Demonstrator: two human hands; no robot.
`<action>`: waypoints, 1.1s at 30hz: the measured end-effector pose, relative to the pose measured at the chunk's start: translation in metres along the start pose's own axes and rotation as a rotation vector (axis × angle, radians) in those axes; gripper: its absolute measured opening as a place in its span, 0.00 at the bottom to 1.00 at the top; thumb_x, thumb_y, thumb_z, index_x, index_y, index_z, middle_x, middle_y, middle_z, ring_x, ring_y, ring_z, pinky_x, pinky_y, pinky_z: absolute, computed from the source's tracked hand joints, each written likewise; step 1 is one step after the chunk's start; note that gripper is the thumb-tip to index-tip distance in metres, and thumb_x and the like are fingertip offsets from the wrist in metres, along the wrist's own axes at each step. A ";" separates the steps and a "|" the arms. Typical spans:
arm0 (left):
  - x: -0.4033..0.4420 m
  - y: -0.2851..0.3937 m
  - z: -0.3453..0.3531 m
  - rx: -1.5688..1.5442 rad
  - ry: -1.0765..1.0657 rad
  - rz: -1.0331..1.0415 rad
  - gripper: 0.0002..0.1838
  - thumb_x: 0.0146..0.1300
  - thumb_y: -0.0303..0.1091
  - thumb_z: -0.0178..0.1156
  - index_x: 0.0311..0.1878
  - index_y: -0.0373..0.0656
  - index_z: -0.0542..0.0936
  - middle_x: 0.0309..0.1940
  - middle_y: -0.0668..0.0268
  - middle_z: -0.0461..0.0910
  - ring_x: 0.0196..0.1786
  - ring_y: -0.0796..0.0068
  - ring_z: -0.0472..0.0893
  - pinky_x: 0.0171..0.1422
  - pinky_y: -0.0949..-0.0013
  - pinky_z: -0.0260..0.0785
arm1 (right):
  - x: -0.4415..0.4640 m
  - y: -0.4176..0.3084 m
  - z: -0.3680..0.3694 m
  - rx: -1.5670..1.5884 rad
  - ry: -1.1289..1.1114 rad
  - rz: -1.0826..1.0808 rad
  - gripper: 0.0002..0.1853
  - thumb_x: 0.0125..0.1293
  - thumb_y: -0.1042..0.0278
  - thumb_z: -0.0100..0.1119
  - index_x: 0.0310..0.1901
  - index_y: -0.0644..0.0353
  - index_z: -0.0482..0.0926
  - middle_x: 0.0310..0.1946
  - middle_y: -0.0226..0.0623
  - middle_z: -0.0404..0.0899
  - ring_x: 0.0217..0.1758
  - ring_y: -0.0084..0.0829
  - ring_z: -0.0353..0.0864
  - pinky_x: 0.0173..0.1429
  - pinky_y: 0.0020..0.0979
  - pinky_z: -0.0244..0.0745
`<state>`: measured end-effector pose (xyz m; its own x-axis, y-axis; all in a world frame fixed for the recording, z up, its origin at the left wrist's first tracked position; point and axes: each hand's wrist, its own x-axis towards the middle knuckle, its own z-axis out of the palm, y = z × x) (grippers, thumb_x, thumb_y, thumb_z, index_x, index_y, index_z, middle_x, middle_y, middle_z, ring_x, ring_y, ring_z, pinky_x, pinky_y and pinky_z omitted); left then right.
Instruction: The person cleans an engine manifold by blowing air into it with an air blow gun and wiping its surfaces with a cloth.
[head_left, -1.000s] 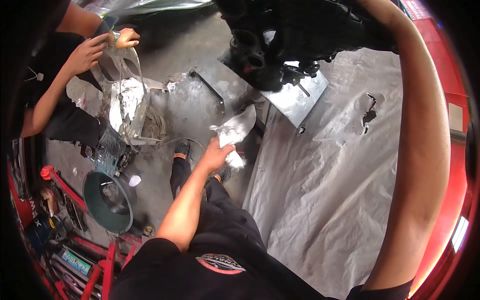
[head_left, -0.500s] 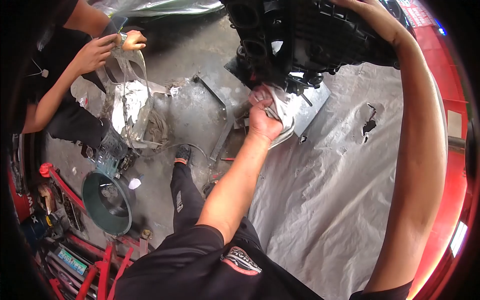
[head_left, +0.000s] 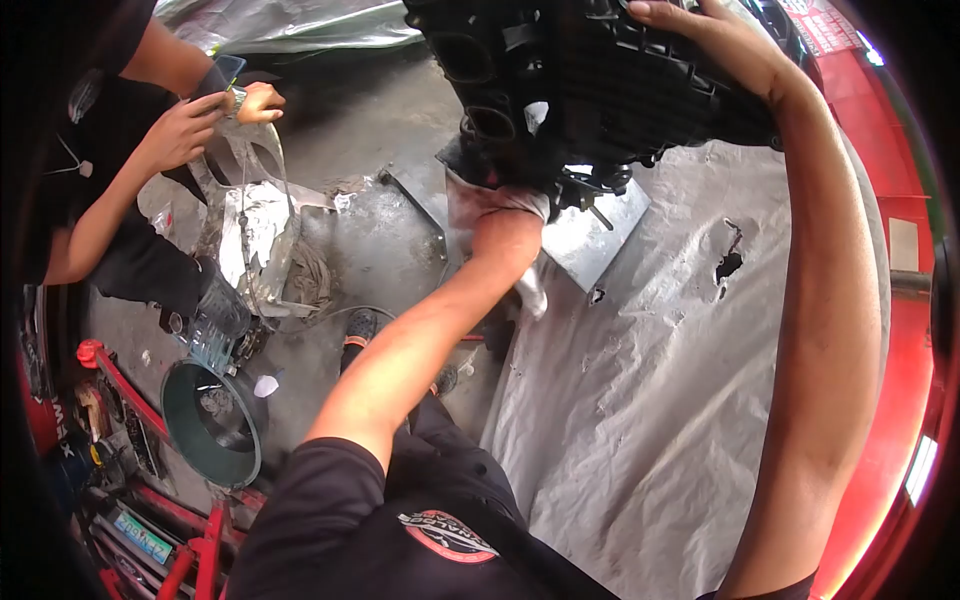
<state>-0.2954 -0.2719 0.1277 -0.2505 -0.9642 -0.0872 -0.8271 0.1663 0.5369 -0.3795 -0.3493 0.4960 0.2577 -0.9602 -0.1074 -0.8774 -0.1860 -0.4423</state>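
Observation:
A large black engine part point(head_left: 600, 85) with several round openings fills the top centre. My right hand point(head_left: 705, 35) grips its upper right edge, fingers partly hidden behind it. Below the part's lower left end, my left hand point(head_left: 507, 240) is closed on a whitish cloth point(head_left: 470, 204), pressed up against the underside; a loose end of the cloth hangs beneath the wrist. The fingertips of that hand are hidden by the cloth and the part. A shiny metal plate point(head_left: 600, 232) lies just right of my left hand.
A grey sheet point(head_left: 650, 400) with a torn hole covers the right side. At the left, a co-worker's hands point(head_left: 190, 130) are near a chair point(head_left: 270, 165) bearing white cloth. Lower left are a green tub point(head_left: 212, 455) and a red metal frame point(head_left: 130, 385).
My left hand first rose from low with the cloth to the engine part, then shifted slightly left beneath it. The part now appears tilted and lower, my right hand still on it.

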 end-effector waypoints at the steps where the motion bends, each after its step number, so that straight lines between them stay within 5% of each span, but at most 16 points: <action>1: -0.002 0.003 -0.003 0.033 -0.004 0.015 0.12 0.61 0.30 0.61 0.48 0.43 0.86 0.46 0.49 0.88 0.42 0.51 0.89 0.43 0.52 0.82 | 0.000 -0.005 -0.001 -0.012 -0.004 -0.006 0.47 0.61 0.44 0.74 0.76 0.62 0.68 0.58 0.51 0.84 0.57 0.36 0.86 0.64 0.34 0.79; 3: -0.009 0.008 -0.015 0.096 -0.011 0.040 0.10 0.62 0.30 0.61 0.44 0.39 0.86 0.40 0.51 0.89 0.36 0.53 0.89 0.41 0.51 0.82 | -0.004 -0.017 -0.003 -0.044 -0.005 -0.019 0.47 0.61 0.45 0.74 0.76 0.62 0.68 0.59 0.50 0.84 0.57 0.36 0.86 0.64 0.34 0.79; 4: -0.008 0.005 -0.023 0.014 -0.148 0.046 0.12 0.62 0.29 0.61 0.47 0.38 0.86 0.43 0.47 0.88 0.42 0.53 0.89 0.46 0.54 0.83 | -0.007 -0.020 -0.002 -0.051 -0.001 -0.011 0.46 0.61 0.45 0.73 0.76 0.62 0.68 0.60 0.50 0.83 0.58 0.36 0.85 0.64 0.34 0.79; 7: 0.000 -0.018 0.036 -0.519 0.132 -0.018 0.14 0.64 0.27 0.62 0.52 0.37 0.85 0.46 0.50 0.88 0.48 0.56 0.89 0.53 0.58 0.81 | -0.011 -0.026 0.002 -0.052 0.021 0.028 0.46 0.61 0.46 0.73 0.77 0.61 0.67 0.62 0.50 0.81 0.60 0.36 0.84 0.65 0.35 0.79; 11: -0.009 -0.011 0.041 -2.335 -0.281 -0.197 0.22 0.62 0.18 0.63 0.60 0.38 0.81 0.52 0.62 0.87 0.55 0.62 0.86 0.67 0.55 0.75 | -0.008 -0.027 0.007 -0.047 0.029 0.020 0.47 0.62 0.48 0.73 0.77 0.60 0.65 0.64 0.51 0.80 0.63 0.36 0.82 0.66 0.36 0.78; 13: -0.013 0.000 0.041 -2.634 -0.190 -0.174 0.22 0.61 0.16 0.62 0.59 0.38 0.81 0.51 0.60 0.87 0.54 0.62 0.86 0.67 0.56 0.76 | -0.005 -0.023 0.008 -0.004 0.012 0.013 0.47 0.62 0.50 0.73 0.78 0.60 0.64 0.64 0.51 0.79 0.63 0.37 0.82 0.66 0.37 0.78; 16: -0.003 0.000 0.044 -2.360 -0.078 -0.141 0.21 0.60 0.16 0.61 0.57 0.38 0.80 0.51 0.59 0.87 0.53 0.62 0.86 0.65 0.57 0.77 | 0.004 -0.008 0.012 0.099 -0.006 0.031 0.48 0.62 0.51 0.73 0.79 0.59 0.62 0.64 0.53 0.79 0.61 0.38 0.83 0.65 0.38 0.80; 19: -0.017 0.007 -0.005 -1.101 0.229 -0.248 0.18 0.61 0.25 0.63 0.55 0.34 0.81 0.49 0.54 0.87 0.51 0.57 0.87 0.61 0.53 0.78 | -0.011 -0.022 0.008 0.113 -0.022 0.094 0.48 0.62 0.51 0.73 0.80 0.59 0.61 0.63 0.55 0.80 0.58 0.39 0.85 0.61 0.38 0.82; 22: 0.002 -0.008 0.025 -0.349 -0.053 -0.148 0.16 0.63 0.32 0.62 0.52 0.34 0.83 0.49 0.49 0.87 0.53 0.54 0.87 0.60 0.56 0.76 | -0.022 -0.025 0.000 0.138 -0.045 0.068 0.48 0.61 0.50 0.74 0.79 0.59 0.63 0.61 0.55 0.81 0.56 0.39 0.86 0.59 0.36 0.83; 25: 0.021 0.015 -0.014 -0.188 -0.142 -0.251 0.17 0.66 0.37 0.59 0.51 0.36 0.85 0.50 0.48 0.87 0.54 0.56 0.87 0.59 0.60 0.77 | -0.002 -0.006 -0.002 0.023 0.020 0.022 0.47 0.60 0.47 0.75 0.77 0.60 0.67 0.60 0.52 0.83 0.56 0.38 0.86 0.59 0.35 0.82; 26: 0.032 0.009 0.023 -0.135 0.089 -0.183 0.10 0.68 0.34 0.60 0.44 0.42 0.88 0.40 0.52 0.89 0.40 0.53 0.90 0.41 0.53 0.82 | 0.006 0.000 -0.001 0.005 0.024 0.034 0.47 0.60 0.46 0.75 0.76 0.60 0.67 0.60 0.51 0.83 0.56 0.38 0.86 0.59 0.35 0.82; 28: 0.011 0.015 0.004 0.055 0.003 -0.036 0.08 0.66 0.31 0.60 0.41 0.42 0.88 0.39 0.51 0.89 0.42 0.53 0.90 0.42 0.53 0.83 | 0.020 0.015 0.001 -0.007 0.037 0.001 0.47 0.60 0.46 0.75 0.76 0.61 0.67 0.59 0.50 0.83 0.54 0.36 0.87 0.58 0.34 0.82; 30: 0.004 0.006 0.013 -0.084 0.007 -0.007 0.09 0.64 0.27 0.59 0.42 0.41 0.87 0.39 0.51 0.89 0.44 0.52 0.90 0.45 0.52 0.83 | 0.017 0.014 0.003 0.035 0.024 0.013 0.46 0.60 0.46 0.75 0.76 0.61 0.68 0.59 0.50 0.83 0.54 0.36 0.87 0.58 0.34 0.82; 33: 0.009 -0.022 0.051 -1.161 0.009 -0.272 0.14 0.61 0.23 0.57 0.49 0.38 0.84 0.43 0.50 0.87 0.47 0.49 0.88 0.51 0.50 0.84 | 0.005 0.005 -0.002 0.092 0.015 0.038 0.46 0.60 0.46 0.76 0.75 0.61 0.68 0.59 0.50 0.83 0.53 0.35 0.87 0.57 0.33 0.82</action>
<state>-0.3047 -0.2737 0.0725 -0.1303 -0.9410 -0.3122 0.0982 -0.3256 0.9404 -0.3831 -0.3556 0.4947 0.2187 -0.9693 -0.1128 -0.8455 -0.1305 -0.5178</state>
